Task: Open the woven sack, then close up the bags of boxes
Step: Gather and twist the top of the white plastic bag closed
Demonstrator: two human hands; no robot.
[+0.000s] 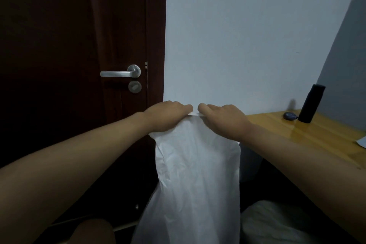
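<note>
Now | left hand, right hand | pinching sack top edge

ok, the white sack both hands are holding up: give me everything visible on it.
The white sack hangs upright in front of the pale wall, beside the dark door. It looks like thin, creased, faintly shiny fabric; a weave is too fine to tell. The left hand and right hand grip its top edge close together, the mouth looking flat and closed. Its lower part widens and runs out of view.

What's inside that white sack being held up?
Nothing shows: the white sack is opaque and both hands, left hand and right hand, pinch its top edge together, hiding the inside.
</note>
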